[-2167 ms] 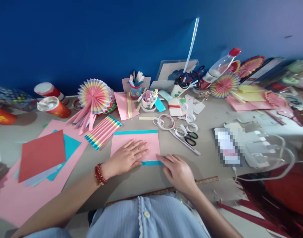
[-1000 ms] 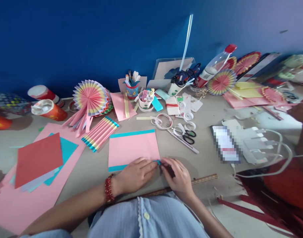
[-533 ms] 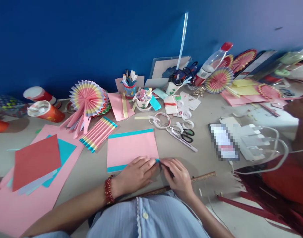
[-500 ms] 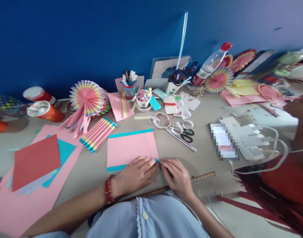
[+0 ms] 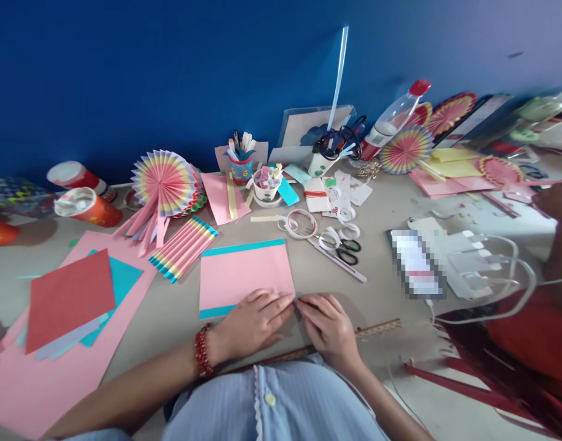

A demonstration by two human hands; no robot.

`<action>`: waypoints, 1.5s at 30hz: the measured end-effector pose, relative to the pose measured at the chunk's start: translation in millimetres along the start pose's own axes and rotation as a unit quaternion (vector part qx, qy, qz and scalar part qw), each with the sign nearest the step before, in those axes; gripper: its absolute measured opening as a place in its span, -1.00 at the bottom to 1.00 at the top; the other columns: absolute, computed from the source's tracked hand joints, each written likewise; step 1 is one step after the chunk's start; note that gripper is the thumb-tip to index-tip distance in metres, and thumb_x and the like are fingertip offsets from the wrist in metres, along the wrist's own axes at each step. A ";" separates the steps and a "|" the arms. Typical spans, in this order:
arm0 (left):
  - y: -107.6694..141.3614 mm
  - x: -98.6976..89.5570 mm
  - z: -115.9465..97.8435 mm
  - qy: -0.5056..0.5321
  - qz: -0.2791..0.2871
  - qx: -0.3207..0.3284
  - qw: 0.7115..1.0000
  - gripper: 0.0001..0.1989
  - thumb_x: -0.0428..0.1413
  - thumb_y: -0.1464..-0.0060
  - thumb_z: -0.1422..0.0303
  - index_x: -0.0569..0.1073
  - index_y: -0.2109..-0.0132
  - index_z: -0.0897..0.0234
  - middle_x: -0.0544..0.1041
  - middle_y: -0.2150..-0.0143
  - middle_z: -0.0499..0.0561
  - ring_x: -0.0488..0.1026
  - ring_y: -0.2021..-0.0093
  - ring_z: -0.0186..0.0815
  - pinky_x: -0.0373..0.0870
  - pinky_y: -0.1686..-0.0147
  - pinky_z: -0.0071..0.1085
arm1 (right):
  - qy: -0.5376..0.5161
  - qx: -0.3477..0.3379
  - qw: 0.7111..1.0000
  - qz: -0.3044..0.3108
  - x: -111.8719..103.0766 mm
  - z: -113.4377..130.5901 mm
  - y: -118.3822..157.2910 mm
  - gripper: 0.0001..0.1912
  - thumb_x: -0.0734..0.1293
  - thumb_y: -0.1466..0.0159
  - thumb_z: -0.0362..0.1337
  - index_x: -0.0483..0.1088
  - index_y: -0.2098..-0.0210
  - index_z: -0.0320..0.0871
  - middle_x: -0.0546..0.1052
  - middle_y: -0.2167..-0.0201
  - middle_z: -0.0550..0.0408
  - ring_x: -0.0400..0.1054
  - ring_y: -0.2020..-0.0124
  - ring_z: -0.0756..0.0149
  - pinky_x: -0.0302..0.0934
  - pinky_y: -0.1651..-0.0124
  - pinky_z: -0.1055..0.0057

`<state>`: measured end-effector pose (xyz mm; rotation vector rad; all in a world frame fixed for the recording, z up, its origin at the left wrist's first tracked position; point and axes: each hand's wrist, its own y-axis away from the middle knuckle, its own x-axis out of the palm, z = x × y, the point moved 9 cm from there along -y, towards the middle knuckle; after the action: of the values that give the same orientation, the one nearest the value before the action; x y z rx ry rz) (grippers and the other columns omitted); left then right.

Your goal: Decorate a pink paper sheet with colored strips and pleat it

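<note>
A pink sheet of paper (image 5: 244, 272) with blue strips along its far and near edges lies flat on the table in front of me. My left hand (image 5: 257, 321) rests over the right part of its near edge, fingers stretched out and lying flat. At the sheet's near right corner, my right hand (image 5: 326, 321) has its fingertips pressed together on the paper. The corner itself is mostly hidden by the fingers of both hands. Just beyond and left of the sheet lies a pleated paper strip (image 5: 184, 248) in pink, yellow and blue.
Left are coloured sheets (image 5: 72, 300) and a folded paper fan (image 5: 163, 184). Behind stand a pen cup (image 5: 241, 168), tape rolls (image 5: 301, 223) and a bottle (image 5: 386, 125). Scissors (image 5: 349, 251) and a phone (image 5: 416, 263) lie right, near another person's arm (image 5: 559, 245).
My left fingers have shifted slightly right along the near edge, covering the bit of blue strip that showed at the corner. My right hand stays at that corner.
</note>
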<state>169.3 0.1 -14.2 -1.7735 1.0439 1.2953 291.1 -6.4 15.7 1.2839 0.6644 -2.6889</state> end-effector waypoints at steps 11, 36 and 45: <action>-0.1 -1.2 0.6 0.020 -0.006 -0.001 1.000 -0.41 0.08 -0.26 0.12 0.23 -0.30 0.37 0.38 -0.26 0.14 0.30 -0.21 -0.18 0.14 -0.26 -0.22 | -0.004 -0.004 1.000 0.000 -1.1 -0.9 -0.1 -0.60 0.20 -0.32 -0.45 0.52 -0.03 -0.02 0.55 0.15 -0.02 0.41 0.18 0.21 0.41 0.13 0.22; -0.5 -2.5 0.7 0.005 -0.005 -0.008 1.000 -0.43 0.05 -0.28 0.12 0.23 -0.30 0.36 0.31 -0.31 0.20 0.30 -0.23 -0.10 0.16 -0.24 -0.19 | 0.007 -0.001 1.000 -0.003 3.1 -2.2 2.6 -0.60 0.20 -0.31 -0.48 0.51 -0.03 -0.05 0.53 0.15 -0.03 0.38 0.17 0.19 0.39 0.14 0.22; -0.3 -2.3 3.0 0.022 -0.008 -0.029 0.999 -0.41 0.08 -0.26 0.12 0.22 -0.30 0.36 0.33 -0.27 0.21 0.26 -0.27 -0.11 0.16 -0.28 -0.18 | -0.001 0.004 1.000 -0.004 3.2 -3.4 1.7 -0.62 0.21 -0.32 -0.48 0.52 0.01 -0.06 0.52 0.17 -0.02 0.38 0.18 0.19 0.38 0.14 0.23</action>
<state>168.0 3.3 -12.8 -1.8582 1.0237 1.2939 291.9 -6.2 10.8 1.2842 0.6614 -2.7019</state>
